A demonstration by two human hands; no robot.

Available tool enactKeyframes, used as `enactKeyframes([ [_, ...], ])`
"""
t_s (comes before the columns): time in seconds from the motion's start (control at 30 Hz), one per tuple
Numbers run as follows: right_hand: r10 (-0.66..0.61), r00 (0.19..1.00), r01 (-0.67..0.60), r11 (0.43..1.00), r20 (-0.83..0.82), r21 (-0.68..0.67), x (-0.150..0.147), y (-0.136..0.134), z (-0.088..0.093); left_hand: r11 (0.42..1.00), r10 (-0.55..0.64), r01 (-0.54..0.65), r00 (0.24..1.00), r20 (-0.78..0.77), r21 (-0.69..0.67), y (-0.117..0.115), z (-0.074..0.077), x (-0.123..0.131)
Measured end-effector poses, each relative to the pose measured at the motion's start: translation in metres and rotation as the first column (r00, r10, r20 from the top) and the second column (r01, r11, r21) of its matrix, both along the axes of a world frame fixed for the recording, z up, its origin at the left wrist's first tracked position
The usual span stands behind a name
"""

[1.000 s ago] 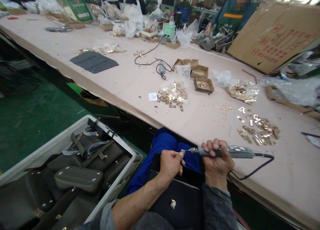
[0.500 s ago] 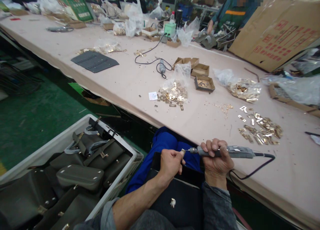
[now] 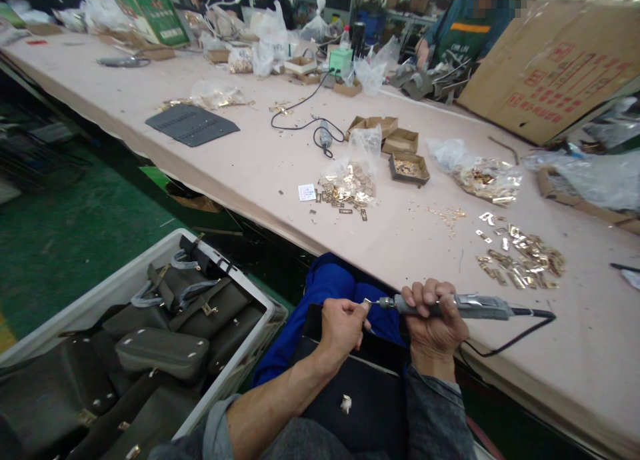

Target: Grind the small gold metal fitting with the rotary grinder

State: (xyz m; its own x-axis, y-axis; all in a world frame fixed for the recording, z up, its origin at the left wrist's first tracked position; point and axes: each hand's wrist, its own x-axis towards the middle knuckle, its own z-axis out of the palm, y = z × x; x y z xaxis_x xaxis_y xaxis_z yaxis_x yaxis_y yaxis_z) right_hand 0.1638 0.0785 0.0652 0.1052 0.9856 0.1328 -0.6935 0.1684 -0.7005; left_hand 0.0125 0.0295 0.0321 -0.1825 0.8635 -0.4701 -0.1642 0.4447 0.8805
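Left hand [image 3: 343, 327]: ours, fingers closed, pinching a small gold plate [image 3: 367, 304] between thumb and forefinger, above our lap.

Right hand [image 3: 436, 320]: ours, wrapped around a grey driver [image 3: 480, 307], held level, its bit pointing at the plate. Whether bit and plate touch, we cannot tell. A black cord [image 3: 534, 313] leaves the driver's rear end.

On our lap: one dark bag [image 3: 373, 397], below both hands, bearing a metal clasp [image 3: 345, 403], partly white.

To our left: one white crate [image 3: 273, 313], filled with dark green bags [image 3: 163, 353].

On the table [image 3: 240, 180], beyond our hands: a loose heap of gold pieces [image 3: 535, 253]; tiny scattered parts [image 3: 447, 215] beside it; a clear sack [image 3: 353, 180] with gold frames spilling out, a white label [image 3: 307, 192] next to them; a small tray [image 3: 410, 169] of parts; a second driver [image 3: 325, 135]; a grey panel [image 3: 193, 125].

Far side: a large carton [image 3: 555, 67], tilted, and a co-worker [image 3: 465, 40] just beside it.
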Motion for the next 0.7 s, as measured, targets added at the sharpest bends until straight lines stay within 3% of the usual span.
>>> enactKeyframes([
  [0.37,0.032,0.987,-0.041,0.998,0.155,0.05,-0.008,-0.002,0.015,0.999,-0.012,0.013,1.0,-0.007,0.048,-0.006,-0.001,0.001],
  [0.7,-0.015,0.995,0.011,0.999,0.101,0.032,-0.007,-0.004,0.02,0.997,-0.012,0.013,1.0,-0.013,0.078,-0.008,0.005,-0.001],
])
